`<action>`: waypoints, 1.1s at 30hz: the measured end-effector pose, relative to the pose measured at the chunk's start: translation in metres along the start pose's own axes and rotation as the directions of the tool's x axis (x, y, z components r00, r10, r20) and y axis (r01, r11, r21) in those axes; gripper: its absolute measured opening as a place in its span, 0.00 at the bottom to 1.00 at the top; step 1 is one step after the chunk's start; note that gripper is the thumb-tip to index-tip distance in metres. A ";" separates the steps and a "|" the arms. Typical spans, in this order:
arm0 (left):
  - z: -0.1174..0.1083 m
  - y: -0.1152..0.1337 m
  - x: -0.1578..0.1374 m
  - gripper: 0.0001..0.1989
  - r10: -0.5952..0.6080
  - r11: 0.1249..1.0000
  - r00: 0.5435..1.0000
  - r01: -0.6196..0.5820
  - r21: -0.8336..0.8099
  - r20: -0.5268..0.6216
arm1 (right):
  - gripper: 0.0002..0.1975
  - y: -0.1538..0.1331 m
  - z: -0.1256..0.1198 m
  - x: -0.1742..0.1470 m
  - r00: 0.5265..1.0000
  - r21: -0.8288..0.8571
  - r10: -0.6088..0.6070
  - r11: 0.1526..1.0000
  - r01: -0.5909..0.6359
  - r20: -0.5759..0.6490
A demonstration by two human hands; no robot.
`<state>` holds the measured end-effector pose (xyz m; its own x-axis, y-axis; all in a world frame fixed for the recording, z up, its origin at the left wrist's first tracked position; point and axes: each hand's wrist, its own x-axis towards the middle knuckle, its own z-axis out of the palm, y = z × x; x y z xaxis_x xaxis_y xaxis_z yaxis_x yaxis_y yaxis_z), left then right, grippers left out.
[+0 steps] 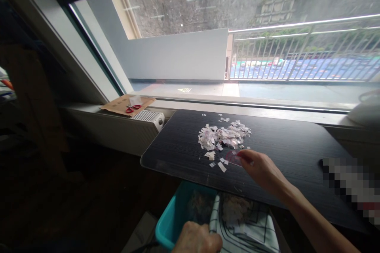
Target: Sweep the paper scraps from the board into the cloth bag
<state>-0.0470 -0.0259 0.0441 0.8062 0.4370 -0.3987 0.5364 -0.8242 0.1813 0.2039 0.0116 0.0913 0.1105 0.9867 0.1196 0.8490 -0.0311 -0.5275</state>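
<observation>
My right hand (258,163) reaches over the dark table (285,146) from the right. Its thumb and fingertips are pinched on a thin see-through piece with red print (232,157), which lies flat at the near side of a heap of small white paper scraps (227,136). A few loose scraps (222,167) are scattered beside it. Below the table edge, my left hand (197,239) is closed on the upper edge of a white-and-black checked cloth bag (215,219). More scraps (236,208) lie inside this bag; my left fingertips are partly hidden.
Left of the bag stands a teal bin (166,221) with scraps inside. Red-handled scissors (133,108) rest on a brown envelope (118,104) on the sill, near a white radiator (148,120). A window runs behind the table. Something blurred out lies at the right.
</observation>
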 end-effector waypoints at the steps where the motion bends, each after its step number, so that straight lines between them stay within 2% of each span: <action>1: 0.000 0.001 0.000 0.16 -0.001 1.000 1.000 0.001 -0.009 0.012 | 0.15 0.000 0.001 0.000 1.000 0.005 0.010 1.000 -0.010 0.001; 4: -0.003 0.003 -0.001 0.19 -0.010 1.000 1.000 0.010 -0.012 0.028 | 0.14 -0.003 0.002 -0.003 0.998 0.023 -0.029 0.999 0.028 0.055; 9: -0.015 0.011 -0.002 0.08 -0.026 1.000 0.999 0.026 0.000 0.042 | 0.14 -0.006 0.005 -0.009 0.995 0.078 -0.072 0.995 0.067 0.066; 13: -0.022 0.014 -0.002 0.09 -0.006 1.000 0.996 0.004 0.016 0.087 | 0.14 -0.004 0.008 -0.007 0.997 0.085 -0.061 0.995 0.056 0.055; 18: -0.029 0.016 -0.003 0.06 -0.002 1.000 0.999 0.003 -0.020 0.054 | 0.14 -0.009 0.012 -0.012 0.983 0.113 -0.140 0.985 0.127 0.115; 20: -0.036 0.018 -0.005 0.06 0.000 0.999 0.997 0.003 -0.033 0.073 | 0.13 -0.010 0.011 -0.015 0.977 0.134 -0.160 0.981 0.142 0.139; 27: -0.060 0.025 -0.008 0.07 -0.024 0.998 0.983 0.035 -0.061 0.180 | 0.14 -0.005 0.011 -0.015 0.987 0.138 -0.121 0.985 0.105 0.109; 33: -0.064 0.029 -0.006 0.08 -0.022 0.997 0.981 0.036 -0.069 0.192 | 0.15 -0.004 0.014 -0.017 0.987 0.142 -0.114 0.985 0.098 0.110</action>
<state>-0.0204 -0.0297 0.1097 0.7313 0.3783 -0.5675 0.5810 -0.7813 0.2280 0.1910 -0.0026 0.0800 -0.0448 0.9953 0.0859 0.7739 0.0889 -0.6270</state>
